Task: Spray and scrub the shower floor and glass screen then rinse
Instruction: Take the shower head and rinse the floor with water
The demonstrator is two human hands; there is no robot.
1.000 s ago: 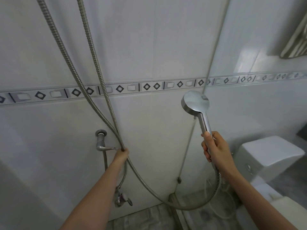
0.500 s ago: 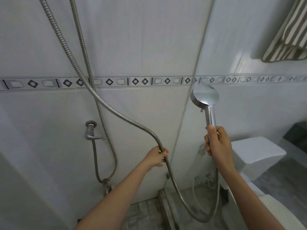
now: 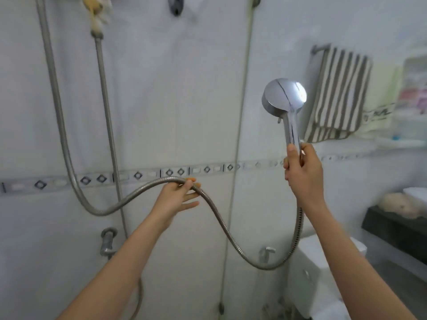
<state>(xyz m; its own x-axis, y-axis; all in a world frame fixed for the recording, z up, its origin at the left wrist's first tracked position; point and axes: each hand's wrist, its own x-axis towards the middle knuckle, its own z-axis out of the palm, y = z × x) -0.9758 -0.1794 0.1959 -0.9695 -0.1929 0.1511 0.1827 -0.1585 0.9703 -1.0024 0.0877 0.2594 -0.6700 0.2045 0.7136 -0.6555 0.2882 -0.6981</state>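
Note:
My right hand [image 3: 303,172] grips the handle of a chrome shower head [image 3: 284,96] and holds it upright, its round face turned away from me. The metal shower hose [image 3: 221,224] loops down from the handle and up over my left hand [image 3: 178,198], whose fingers lie nearly straight under the hose, thumb on top. From there the hose sags left and climbs the tiled wall. The glass screen [image 3: 258,54] stands on edge between the shower and the toilet side; its edge runs down the middle. No water comes from the head.
A wall tap [image 3: 108,243] sits low on the left, a second hose beside it. A holder bracket [image 3: 176,5] is at the top. Behind the glass are a striped towel [image 3: 339,95], a white toilet cistern [image 3: 323,269] and a dark counter [image 3: 397,229].
The view has tilted upward. My right hand has raised the shower head higher. My left hand has lifted the hose and its fingers have straightened out from a grip.

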